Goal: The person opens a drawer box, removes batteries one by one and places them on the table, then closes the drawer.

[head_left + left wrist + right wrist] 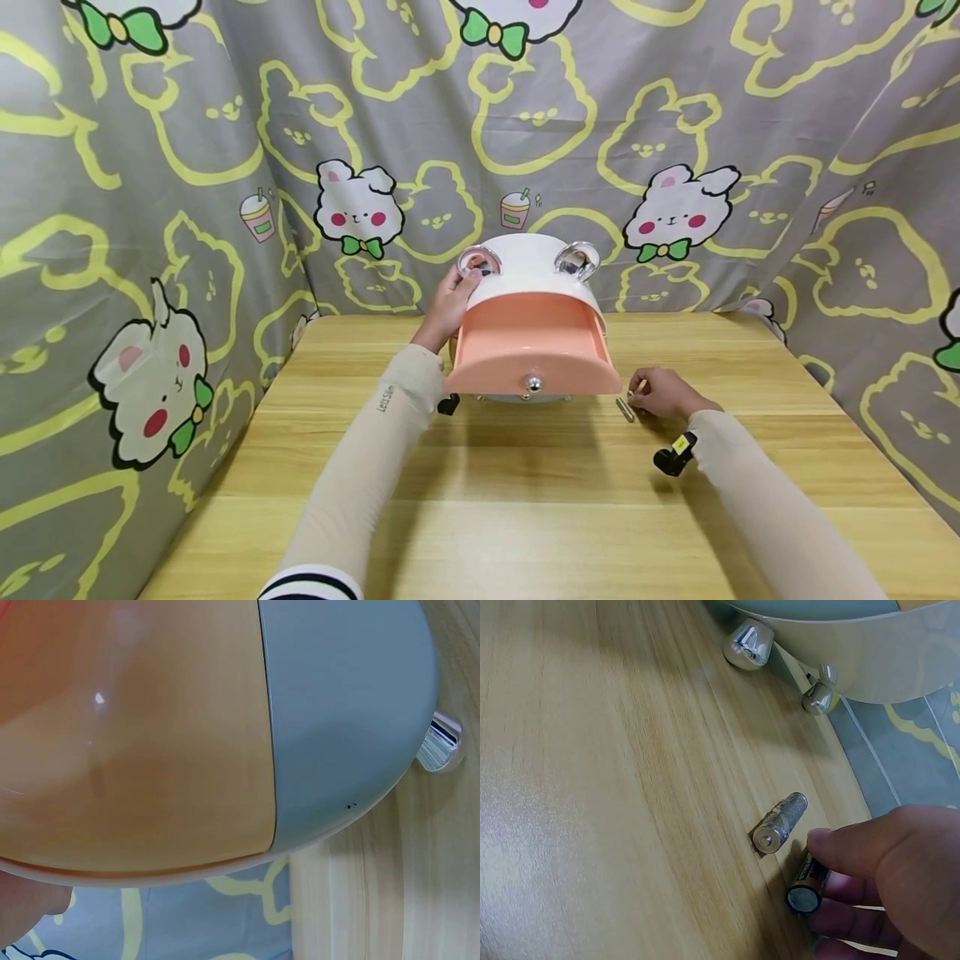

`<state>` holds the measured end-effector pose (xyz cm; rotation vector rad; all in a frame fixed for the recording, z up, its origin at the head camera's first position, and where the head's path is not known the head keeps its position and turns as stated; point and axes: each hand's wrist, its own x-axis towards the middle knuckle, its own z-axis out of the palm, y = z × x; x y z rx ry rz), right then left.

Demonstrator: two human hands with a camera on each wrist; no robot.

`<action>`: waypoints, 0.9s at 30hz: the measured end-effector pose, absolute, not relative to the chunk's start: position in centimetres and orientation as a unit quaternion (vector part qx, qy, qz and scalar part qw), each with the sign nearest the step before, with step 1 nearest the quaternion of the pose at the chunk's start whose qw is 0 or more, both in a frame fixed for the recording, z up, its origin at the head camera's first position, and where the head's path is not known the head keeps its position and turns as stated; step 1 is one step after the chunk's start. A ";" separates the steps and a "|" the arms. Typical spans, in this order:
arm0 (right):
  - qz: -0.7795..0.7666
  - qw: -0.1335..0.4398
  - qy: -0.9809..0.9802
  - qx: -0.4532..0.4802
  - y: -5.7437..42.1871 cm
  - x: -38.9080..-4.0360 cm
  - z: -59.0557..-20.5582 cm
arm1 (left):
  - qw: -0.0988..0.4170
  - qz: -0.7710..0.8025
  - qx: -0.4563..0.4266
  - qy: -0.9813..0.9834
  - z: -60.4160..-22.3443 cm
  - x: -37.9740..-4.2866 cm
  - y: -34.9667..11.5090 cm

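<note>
A white bear-eared storage box (528,262) stands at the back of the wooden table (525,517), its pink drawer (534,362) pulled out toward me. My left hand (459,292) grips the box's left side just under the clear left ear (478,262). In the left wrist view only the drawer's side (135,735), the box body (345,712) and a bit of the hand (30,906) show. My right hand (819,879) rests on the table right of the drawer and pinches a dark battery (807,889). A silver battery (780,822) lies loose beside it.
The box stands on shiny metal feet (750,643), and the drawer has a small silver knob (533,383). Cartoon-rabbit cloth (150,250) walls the table at the back and on both sides. Wrist cameras (673,457) sit on both forearms.
</note>
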<state>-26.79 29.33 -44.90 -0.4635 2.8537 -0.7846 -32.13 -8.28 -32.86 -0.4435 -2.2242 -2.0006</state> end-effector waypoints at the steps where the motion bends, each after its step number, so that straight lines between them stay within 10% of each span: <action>1: -0.262 0.073 0.950 -0.154 29.4 -26.7 -44.9 | 0.057 -0.661 -0.147 -0.734 -32.9 -32.1 -8.3; 27: -0.271 0.073 0.949 -0.145 29.6 -26.2 -44.2 | 0.059 -0.661 -0.149 -0.733 -32.9 -32.0 -8.4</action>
